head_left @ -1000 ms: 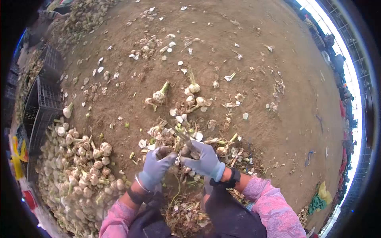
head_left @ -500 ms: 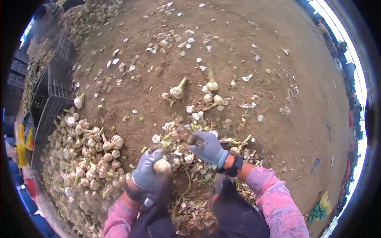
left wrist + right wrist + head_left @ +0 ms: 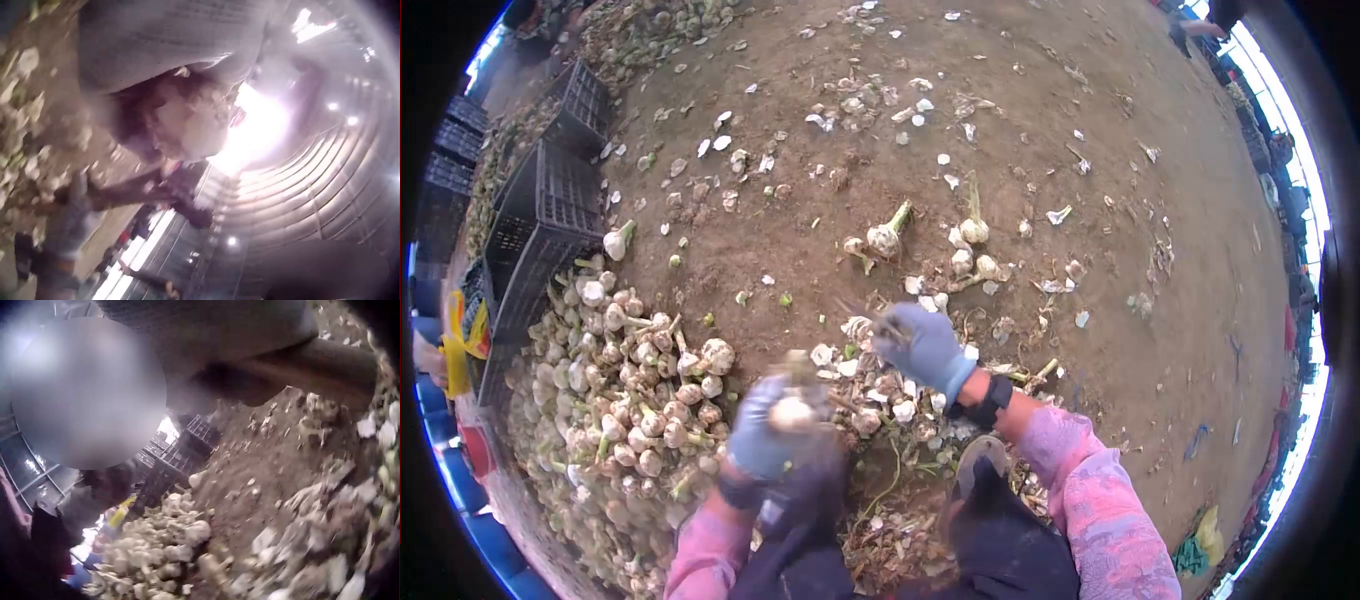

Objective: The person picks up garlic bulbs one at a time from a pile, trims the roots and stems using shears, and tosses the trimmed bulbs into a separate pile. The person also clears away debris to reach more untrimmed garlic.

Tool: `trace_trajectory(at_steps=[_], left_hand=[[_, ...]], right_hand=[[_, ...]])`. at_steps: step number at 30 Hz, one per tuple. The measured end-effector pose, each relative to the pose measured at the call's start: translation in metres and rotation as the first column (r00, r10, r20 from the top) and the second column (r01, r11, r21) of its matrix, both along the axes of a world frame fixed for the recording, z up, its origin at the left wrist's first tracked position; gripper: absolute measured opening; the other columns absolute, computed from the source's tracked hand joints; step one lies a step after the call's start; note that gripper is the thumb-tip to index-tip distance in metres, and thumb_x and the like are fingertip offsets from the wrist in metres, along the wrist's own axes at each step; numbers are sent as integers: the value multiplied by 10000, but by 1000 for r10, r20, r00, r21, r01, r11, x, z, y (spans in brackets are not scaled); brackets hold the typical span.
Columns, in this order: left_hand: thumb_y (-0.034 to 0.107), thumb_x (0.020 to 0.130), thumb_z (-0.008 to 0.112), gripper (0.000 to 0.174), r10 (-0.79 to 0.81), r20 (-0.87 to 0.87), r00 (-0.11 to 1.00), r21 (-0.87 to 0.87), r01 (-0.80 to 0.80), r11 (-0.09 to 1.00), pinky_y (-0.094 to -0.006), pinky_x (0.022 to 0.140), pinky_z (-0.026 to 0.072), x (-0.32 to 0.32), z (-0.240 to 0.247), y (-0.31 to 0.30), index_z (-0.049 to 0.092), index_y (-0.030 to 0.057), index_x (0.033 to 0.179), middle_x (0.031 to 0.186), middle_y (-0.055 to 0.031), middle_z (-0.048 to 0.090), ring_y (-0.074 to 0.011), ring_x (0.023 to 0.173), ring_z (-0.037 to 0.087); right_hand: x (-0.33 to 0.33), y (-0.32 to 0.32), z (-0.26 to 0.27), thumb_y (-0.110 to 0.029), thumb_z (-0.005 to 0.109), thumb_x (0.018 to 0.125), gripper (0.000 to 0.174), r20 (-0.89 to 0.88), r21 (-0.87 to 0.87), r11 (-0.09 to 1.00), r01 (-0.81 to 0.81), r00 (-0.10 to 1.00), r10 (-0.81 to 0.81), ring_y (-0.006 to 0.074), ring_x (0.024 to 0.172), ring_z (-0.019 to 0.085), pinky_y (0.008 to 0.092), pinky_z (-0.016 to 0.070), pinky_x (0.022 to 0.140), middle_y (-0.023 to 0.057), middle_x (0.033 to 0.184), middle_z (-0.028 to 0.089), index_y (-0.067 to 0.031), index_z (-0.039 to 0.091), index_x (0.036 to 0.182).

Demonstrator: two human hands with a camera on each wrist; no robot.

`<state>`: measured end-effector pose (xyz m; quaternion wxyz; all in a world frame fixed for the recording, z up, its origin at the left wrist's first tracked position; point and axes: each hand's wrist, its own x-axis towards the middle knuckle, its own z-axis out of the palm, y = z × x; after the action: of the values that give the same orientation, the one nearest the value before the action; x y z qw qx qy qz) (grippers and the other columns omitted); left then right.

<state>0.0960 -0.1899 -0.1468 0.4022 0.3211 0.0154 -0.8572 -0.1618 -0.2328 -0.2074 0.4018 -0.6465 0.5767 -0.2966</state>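
My gloved left hand grips a pale garlic bulb, blurred by motion, over my lap beside the garlic heap. In the left wrist view the bulb sits beneath the grey glove. My gloved right hand is to the right and a little farther forward, apart from the bulb, with its fingers curled around a thin dark knife. The right wrist view has the brown, blurred knife sticking out past the glove.
A big heap of garlic bulbs lies at the left, with black plastic crates behind it. Several bulbs with stalks lie on the dirt floor ahead. Skins and trimmings litter the ground between my feet.
My hands were together at the bulb with the knife, then parted. The left hand moved left, carrying the bulb. The head view shifted, so the floor scene sits farther right.
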Motion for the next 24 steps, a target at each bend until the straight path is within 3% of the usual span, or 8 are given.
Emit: trace_trajectory(at_steps=[6,7,8,9,10,14,21,24], left_hand=[[437,918,637,746,821,-234,521,-120,-854,507,-415,1023,509,196,6,23,354,-3,1448,1329,-199,530,-288,1155,601],[483,919,631,837,877,-177,447,-104,-894,435,-435,1050,500,209,0,33,303,-12,1509,1399,-224,514,-306,1193,598],[596,923,567,861,906,236,353,-444,-790,423,-440,1044,502,212,-24,35,346,-15,1488,1367,-223,546,-311,1238,570],[579,939,544,766,895,299,332,-231,-885,405,-422,956,548,212,-43,30,470,-22,1410,1271,-186,630,-293,1183,608],[515,968,531,582,729,167,664,-397,-631,666,-410,884,564,164,-33,23,607,24,1272,1145,-132,698,-267,1084,652],[337,968,606,347,342,519,784,-126,-325,937,-449,891,537,37,-44,-22,578,73,1190,1069,-116,644,-284,998,638],[260,1032,502,384,-37,501,865,-286,206,936,-456,946,550,-27,-78,-6,469,26,1335,1216,-175,650,-306,1076,659],[267,1033,507,369,-55,527,848,-243,212,946,-462,952,550,-21,-76,0,501,6,1294,1193,-183,667,-301,1055,675]], right_hand=[[-20,-96,-56,-228,680,854,462,-500,-48,998,-38,866,9,352,977,668,462,539,821,109,1302,571,-198,564,1300],[-19,-111,-67,-231,662,867,509,-592,-26,998,-49,806,24,360,1002,665,470,537,837,106,1374,539,-212,525,1357],[-22,-123,-85,-241,635,886,538,-615,37,998,-51,786,63,371,1024,660,479,533,852,106,1422,500,-234,475,1400],[-25,-126,-101,-250,609,906,568,-636,115,992,-50,764,112,382,1046,655,488,530,866,106,1471,461,-256,425,1443],[-24,-124,-102,-250,592,918,523,-616,109,993,-33,782,94,378,1049,656,488,530,865,101,1462,472,-257,451,1422],[-35,-122,-73,-216,566,927,411,-557,166,986,5,825,90,362,1060,664,475,533,864,73,1468,484,-233,539,1337],[-11,-112,-75,-123,579,873,498,-558,102,982,-161,808,190,357,1157,623,465,522,943,81,1511,447,-214,523,1360],[0,-116,-86,-121,547,893,495,-612,241,953,-186,733,297,351,1110,651,479,541,900,92,1507,450,-211,502,1378]])
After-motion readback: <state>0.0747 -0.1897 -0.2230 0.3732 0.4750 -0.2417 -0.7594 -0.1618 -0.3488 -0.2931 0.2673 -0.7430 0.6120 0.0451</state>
